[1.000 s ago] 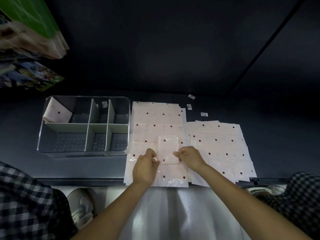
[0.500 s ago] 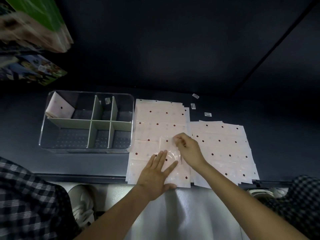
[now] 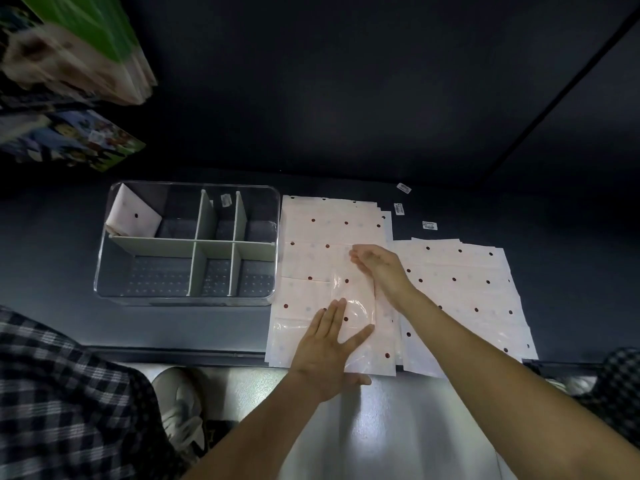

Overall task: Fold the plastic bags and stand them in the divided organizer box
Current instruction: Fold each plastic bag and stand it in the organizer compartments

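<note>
1. Since a second ago, both hands have let go of the small folded square; the left hand (image 3: 327,348) now lies flat and the right hand (image 3: 375,268) has slid toward the far end of the strip.
2. Left hand: palm down, fingers straight and spread apart, pressing the near end of the folded bag (image 3: 353,299).
3. Right hand: fingers lie together and slightly bent over the strip's far end; whether they pinch it or only press, I cannot tell.
4. Folded bag: a narrow, glossy, translucent pink strip with dark dots, lying lengthwise on the left stack of flat bags (image 3: 332,223) at the dark table's (image 3: 571,271) near edge.
5. A second stack of bags (image 3: 464,292) lies just beside it, to the right.
6. Left of both stacks stands the clear organizer box (image 3: 187,242) with grey dividers; one folded bag (image 3: 133,216) leans in its far left compartment.
7. Both forearms hide parts of the stacks, and the strip's edges blur into the sheets beneath.
</note>
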Motion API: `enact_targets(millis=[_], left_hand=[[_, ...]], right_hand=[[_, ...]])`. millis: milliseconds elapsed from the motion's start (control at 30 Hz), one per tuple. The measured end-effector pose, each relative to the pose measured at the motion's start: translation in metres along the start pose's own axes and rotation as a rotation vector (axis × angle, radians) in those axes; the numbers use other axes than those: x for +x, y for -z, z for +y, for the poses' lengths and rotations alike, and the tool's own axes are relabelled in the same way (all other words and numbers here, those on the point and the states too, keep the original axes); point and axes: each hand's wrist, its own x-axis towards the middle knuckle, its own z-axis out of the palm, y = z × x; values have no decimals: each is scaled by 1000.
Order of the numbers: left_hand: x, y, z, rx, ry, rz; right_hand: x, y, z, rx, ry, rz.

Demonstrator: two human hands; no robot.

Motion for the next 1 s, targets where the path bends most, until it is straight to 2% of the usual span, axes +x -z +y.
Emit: enact_targets(millis=[67,167,267,467,567,633,767,900,1000], left_hand=[[2,1,-4,-31,-13,-4],[2,4,-10,-102,-24,7],[1,13,-19,-223,13,37],[2,36,-34,-442,27,29],[3,42,-34,-533,66,9],[3,44,-35,-586,93,5],[2,60,-39,-646,138,135],[-3,96,-53,-691,209,308],[-14,128,-75,-687,247,376]], right_hand=[[-16,5,1,-293,203,33],[-45,20,22,-702,467,-32],[-67,34,45,-936,508,-145],[-78,30,47,-1272,724,-189],[-75,32,44,-1463,700,-256],[-72,36,38,-1463,630,-326],[-68,37,14,-1328,616,-228],[-70,28,-40,-948,613,-91],[-72,9,-83,-735,546,-127]])
